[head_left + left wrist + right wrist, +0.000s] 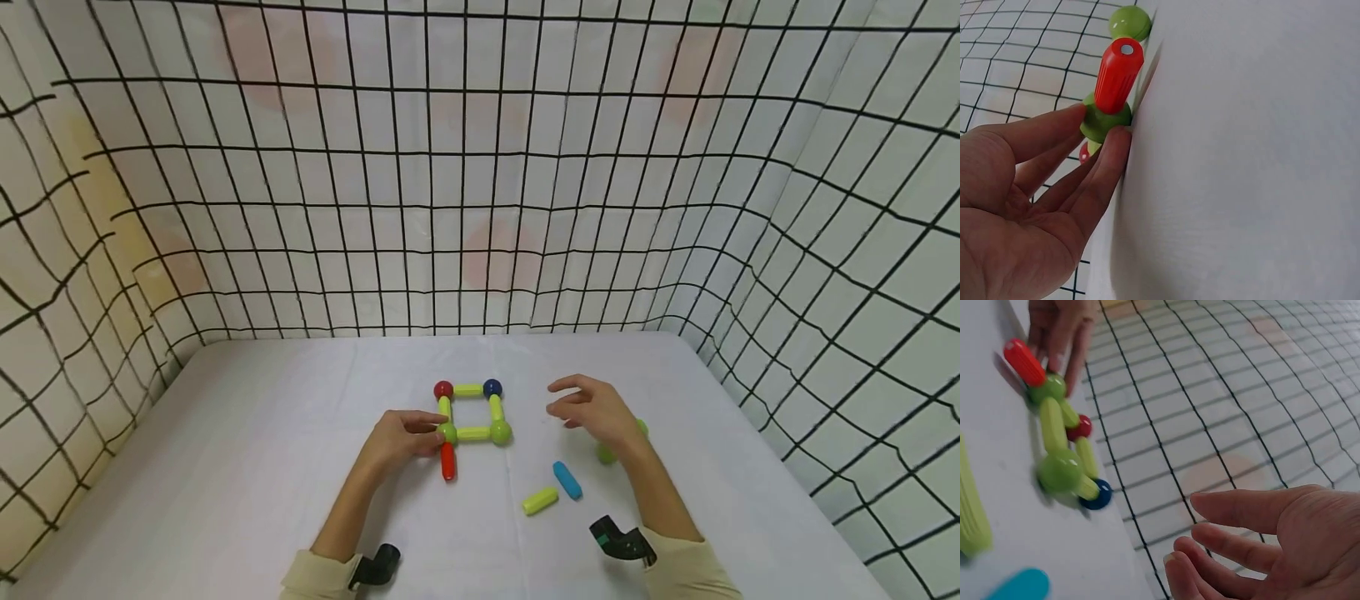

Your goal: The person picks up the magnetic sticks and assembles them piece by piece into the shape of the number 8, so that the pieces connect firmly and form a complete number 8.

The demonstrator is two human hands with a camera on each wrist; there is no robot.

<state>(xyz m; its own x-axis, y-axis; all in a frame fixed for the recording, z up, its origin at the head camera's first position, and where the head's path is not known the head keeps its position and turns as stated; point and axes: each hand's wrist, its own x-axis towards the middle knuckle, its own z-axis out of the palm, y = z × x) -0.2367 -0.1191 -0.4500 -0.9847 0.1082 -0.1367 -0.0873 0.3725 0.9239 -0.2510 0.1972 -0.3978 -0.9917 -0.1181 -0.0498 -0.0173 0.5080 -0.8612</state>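
Observation:
A small square of yellow-green rods joined by balls lies on the table. Its corners are a red ball [443, 390], a dark blue ball [492, 387], a green ball [500, 431] and another green ball [1099, 125]. My left hand [397, 442] pinches this last ball between thumb and fingers. From it a red rod [447, 463] sticks out toward me; its free end shows a metal-looking disc in the left wrist view. Right of the square, my right hand [596, 412] hovers with fingers loosely bent, holding nothing.
Loose on the white table [262, 467] lie a blue rod [567, 480] and a yellow-green rod [540, 501]. Green balls [606, 455] sit partly hidden by my right hand and wrist. Black netting [465, 204] rises behind the table and along both sides.

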